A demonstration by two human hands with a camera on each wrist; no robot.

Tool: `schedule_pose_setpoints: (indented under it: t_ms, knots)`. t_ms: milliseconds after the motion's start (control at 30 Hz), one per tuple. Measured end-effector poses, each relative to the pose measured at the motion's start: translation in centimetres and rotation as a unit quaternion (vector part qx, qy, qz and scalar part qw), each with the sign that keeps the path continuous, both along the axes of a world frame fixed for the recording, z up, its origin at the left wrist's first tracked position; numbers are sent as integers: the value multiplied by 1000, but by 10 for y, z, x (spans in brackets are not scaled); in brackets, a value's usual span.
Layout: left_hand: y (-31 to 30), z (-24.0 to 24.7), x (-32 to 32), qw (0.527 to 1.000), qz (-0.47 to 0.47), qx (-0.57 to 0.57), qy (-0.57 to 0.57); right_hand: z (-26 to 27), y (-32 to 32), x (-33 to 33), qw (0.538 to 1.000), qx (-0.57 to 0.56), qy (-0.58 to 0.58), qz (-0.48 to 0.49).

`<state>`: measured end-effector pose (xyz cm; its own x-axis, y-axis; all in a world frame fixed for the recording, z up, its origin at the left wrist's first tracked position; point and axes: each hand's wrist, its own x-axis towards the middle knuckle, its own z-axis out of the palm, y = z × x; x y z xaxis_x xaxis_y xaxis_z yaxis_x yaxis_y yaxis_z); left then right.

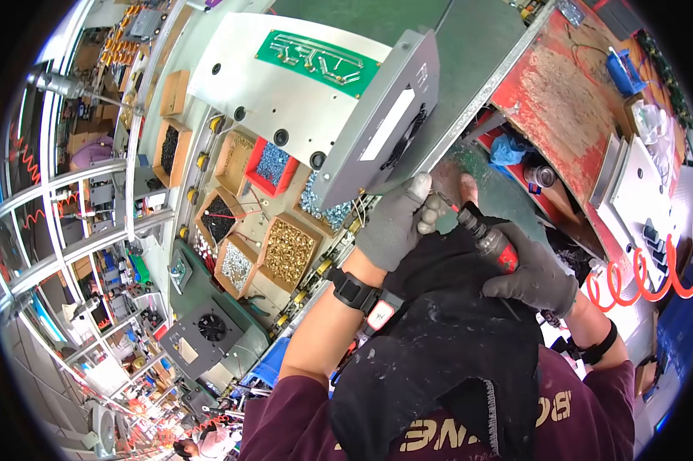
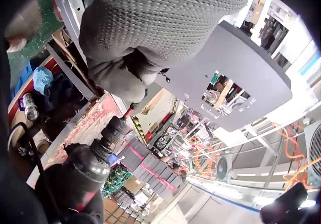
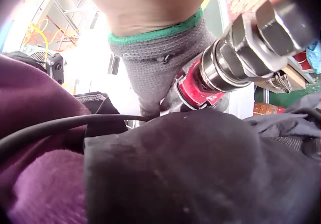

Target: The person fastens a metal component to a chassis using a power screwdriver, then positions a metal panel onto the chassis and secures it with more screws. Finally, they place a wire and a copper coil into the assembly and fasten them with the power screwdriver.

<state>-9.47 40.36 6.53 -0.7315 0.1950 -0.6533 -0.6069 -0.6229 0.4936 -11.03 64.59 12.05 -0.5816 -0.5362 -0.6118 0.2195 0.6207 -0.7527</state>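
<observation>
Right grip [image 1: 537, 269] wrapped round the power driver [image 1: 494, 244], which sits just right of the grey panel [image 1: 353, 161] in the head view. Left grip [image 1: 396, 227] by the panel's lower edge, fingers bent in next to the driver's tip; can't tell if they pinch anything, glove blocks it. Left of panel: red bin [image 1: 263, 185], brass-coloured parts [image 1: 289, 253] in a box. Panel stands tilted.

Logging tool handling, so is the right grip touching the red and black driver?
Touching. The head view shows the gloved right grip closed around the red end of the driver.
</observation>
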Motion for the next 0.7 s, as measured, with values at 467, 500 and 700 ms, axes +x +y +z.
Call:
schedule_pose_setpoints:
  t_ms: [467,500,700]
  knots:
    - [9,-8,-19,979,-91,-109,148,-12,17,-28,994,-84,-62,-7]
    - [3,-6,-20,963,-146,-138,180,-10,15,-35,994,-92,-49,-20]
    - [-87,59,12,857,-451,-218,119,-26,0,-78,978,-182,60,-88]
